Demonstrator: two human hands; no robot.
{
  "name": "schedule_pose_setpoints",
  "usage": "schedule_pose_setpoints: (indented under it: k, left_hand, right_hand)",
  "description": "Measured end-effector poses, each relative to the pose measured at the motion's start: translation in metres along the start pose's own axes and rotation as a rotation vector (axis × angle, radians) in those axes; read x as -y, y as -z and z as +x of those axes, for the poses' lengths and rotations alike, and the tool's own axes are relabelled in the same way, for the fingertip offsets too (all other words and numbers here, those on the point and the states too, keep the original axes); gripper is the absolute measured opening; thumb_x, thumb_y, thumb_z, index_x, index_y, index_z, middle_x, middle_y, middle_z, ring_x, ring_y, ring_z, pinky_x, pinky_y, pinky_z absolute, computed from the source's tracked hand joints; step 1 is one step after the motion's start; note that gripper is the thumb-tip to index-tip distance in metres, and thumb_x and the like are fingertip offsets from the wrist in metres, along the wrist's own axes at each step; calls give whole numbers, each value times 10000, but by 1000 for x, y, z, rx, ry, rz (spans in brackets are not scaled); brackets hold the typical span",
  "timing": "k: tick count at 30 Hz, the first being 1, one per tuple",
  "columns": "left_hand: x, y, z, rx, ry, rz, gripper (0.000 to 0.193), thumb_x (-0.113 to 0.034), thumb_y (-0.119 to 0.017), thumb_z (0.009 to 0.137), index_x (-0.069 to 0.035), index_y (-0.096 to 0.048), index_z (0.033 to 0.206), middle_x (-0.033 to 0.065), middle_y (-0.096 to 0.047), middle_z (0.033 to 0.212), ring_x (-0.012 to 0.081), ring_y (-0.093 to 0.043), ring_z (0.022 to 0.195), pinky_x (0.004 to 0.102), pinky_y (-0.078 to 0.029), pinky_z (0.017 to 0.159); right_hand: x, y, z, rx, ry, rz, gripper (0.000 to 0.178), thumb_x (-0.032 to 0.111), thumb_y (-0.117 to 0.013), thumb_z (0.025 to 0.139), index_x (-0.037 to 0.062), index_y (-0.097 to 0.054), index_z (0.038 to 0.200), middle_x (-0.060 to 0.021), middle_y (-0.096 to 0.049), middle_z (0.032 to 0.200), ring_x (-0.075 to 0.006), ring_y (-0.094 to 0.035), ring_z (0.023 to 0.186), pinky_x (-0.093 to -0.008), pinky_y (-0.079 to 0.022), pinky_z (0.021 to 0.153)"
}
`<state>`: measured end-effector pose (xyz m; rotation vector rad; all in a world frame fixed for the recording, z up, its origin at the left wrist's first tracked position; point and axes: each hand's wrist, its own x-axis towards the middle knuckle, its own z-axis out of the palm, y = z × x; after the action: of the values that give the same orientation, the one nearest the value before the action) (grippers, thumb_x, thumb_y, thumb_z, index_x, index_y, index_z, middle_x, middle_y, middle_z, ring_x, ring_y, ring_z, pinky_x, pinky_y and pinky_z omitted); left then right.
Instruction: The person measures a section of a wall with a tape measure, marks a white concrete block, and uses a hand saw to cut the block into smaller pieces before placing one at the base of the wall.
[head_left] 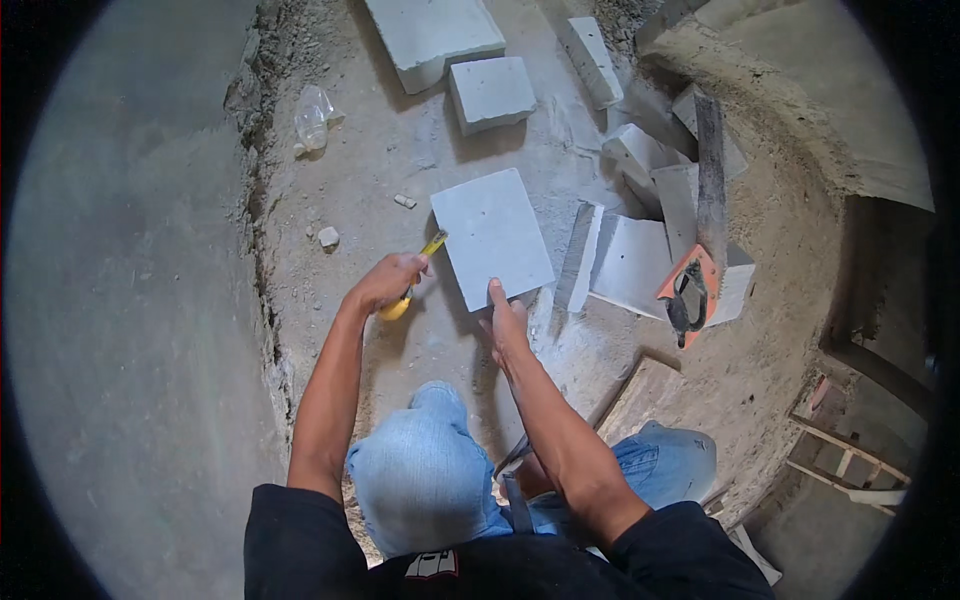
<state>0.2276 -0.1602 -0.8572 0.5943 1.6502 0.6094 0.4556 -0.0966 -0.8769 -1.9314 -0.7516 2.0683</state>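
Observation:
A pale, square-faced lightweight concrete block (497, 232) is in front of me, its flat face up. My right hand (506, 325) grips its near edge, thumb on top and the other fingers mostly hidden below. Closed round a yellow tape measure (395, 309), my left hand (388, 283) is just left of the block. A short length of yellow blade sticks out of that fist, and its tip meets or nearly meets the block's left edge.
Beyond lie a larger block (435, 35) and a smaller one (493, 92). Several cut pieces pile up at right, with a handsaw (690, 295) leaning on them. A plastic bag (314, 118) and rubble chunk (328, 237) lie left. A wooden frame (850, 460) is lower right.

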Motion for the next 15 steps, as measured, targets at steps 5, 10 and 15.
schedule_pose_setpoints:
  k: [5, 10, 15]
  left_hand:
    - [-16, 13, 36, 115, 11, 41, 300, -313, -537, 974, -66, -697, 922, -7, -576, 752, 91, -485, 669, 271, -409, 619]
    - [-27, 39, 55, 174, 61, 136, 351, -361, -546, 968, -53, -713, 941, 4, -603, 756, 120, -526, 695, 287, -435, 654]
    - [-45, 41, 74, 263, 69, 205, 336, -364, -571, 947, -58, -712, 960, 10, -605, 743, 129, -542, 693, 292, -443, 643]
  right_hand:
    - [-15, 10, 2, -242, 273, -128, 552, 282, -722, 866, -31, -485, 1254, -114, -564, 1026, -214, -564, 971, -366, -484, 803]
    - [23, 2, -15, -383, 953, -711, 545, 145, -694, 787, -15, -495, 1269, -189, -555, 1092, -350, -541, 1032, -459, -433, 899]
    - [61, -13, 9, -129, 1208, -952, 552, 129, -668, 802, 84, -520, 1333, -175, -549, 1112, -351, -540, 1005, -464, -437, 883]
